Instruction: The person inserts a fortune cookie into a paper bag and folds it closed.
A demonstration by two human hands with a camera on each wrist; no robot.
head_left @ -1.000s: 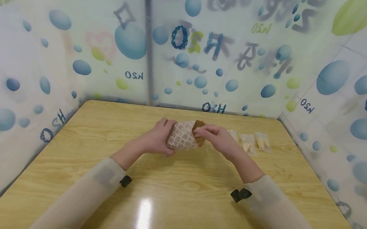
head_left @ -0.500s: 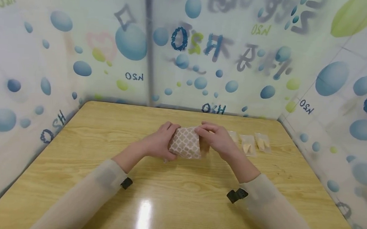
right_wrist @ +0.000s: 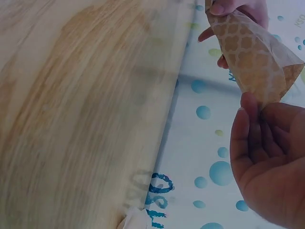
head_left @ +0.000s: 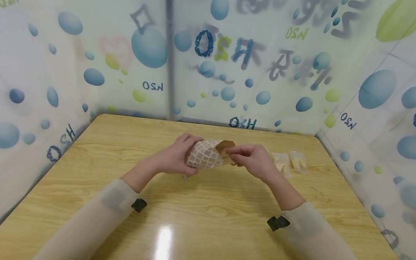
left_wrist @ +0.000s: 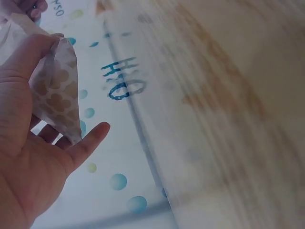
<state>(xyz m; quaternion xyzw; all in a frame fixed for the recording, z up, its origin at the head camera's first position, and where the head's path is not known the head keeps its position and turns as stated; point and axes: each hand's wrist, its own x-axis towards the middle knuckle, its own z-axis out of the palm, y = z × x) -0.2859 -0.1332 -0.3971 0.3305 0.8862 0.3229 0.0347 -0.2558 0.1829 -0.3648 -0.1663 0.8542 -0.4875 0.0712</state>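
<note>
A brown paper bag (head_left: 204, 155) with a white lattice pattern is held up over the middle of the table, its brown mouth facing right. My left hand (head_left: 178, 154) grips the far-left end, thumb on the near side; in the left wrist view, the little finger of that hand (left_wrist: 35, 162) sticks out free of the bag (left_wrist: 59, 93). At the mouth, my right hand (head_left: 255, 160) pinches the paper edge between thumb and fingers. The right wrist view has the right hand's fingertips (right_wrist: 252, 102) on the bag's lower corner. The bag's inside is hidden.
Two small clear packets (head_left: 298, 162) with pale yellow pieces lie on the wooden table (head_left: 203, 220), right of my right hand. A bubble-patterned wall covering (head_left: 229, 68) stands close behind the table and along both sides.
Half a second ago the bag faced me with its mouth turned away; now the mouth shows again. My right hand has shifted slightly right and covers a third packet seen earlier.
</note>
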